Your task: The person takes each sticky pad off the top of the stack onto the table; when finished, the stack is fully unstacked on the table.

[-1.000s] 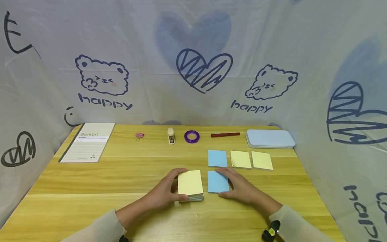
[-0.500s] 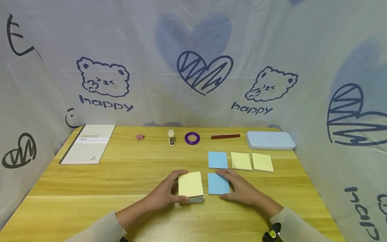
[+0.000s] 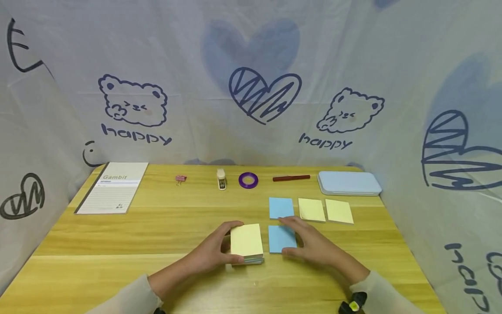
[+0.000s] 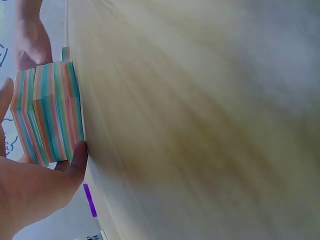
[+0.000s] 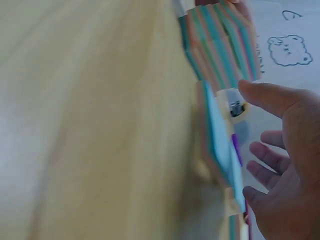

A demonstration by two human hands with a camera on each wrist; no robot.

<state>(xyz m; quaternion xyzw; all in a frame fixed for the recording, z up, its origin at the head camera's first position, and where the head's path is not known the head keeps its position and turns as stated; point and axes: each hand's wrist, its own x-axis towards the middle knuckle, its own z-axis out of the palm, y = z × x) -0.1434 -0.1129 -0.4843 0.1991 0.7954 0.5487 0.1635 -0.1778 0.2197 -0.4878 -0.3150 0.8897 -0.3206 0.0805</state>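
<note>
My left hand (image 3: 213,249) holds a tall stack of sticky note pads (image 3: 246,240) by its near and far sides. The top sheet is yellow, and striped pink, green and orange edges of the stacked pads (image 4: 47,110) show in the left wrist view. Right beside it on the table lies a blue sticky note pad (image 3: 281,239). Over that pad's right side hovers my right hand (image 3: 313,244), thumb and fingers spread apart. In the right wrist view, the fingers of the right hand (image 5: 295,155) are loose, with a gap between them and the blue pad (image 5: 220,135).
Behind lie another blue pad (image 3: 280,207) and two yellow pads (image 3: 311,209). Along the back stand a notebook (image 3: 113,189), a pink binder clip (image 3: 181,178), a small white bottle (image 3: 221,179), purple tape (image 3: 248,180), a dark red pen (image 3: 291,178) and a light blue case (image 3: 349,182).
The right hand has risen slightly off the near blue pad, and its fingertips now overlap the far blue pad's edge. The left hand and its stack have stayed in place.
</note>
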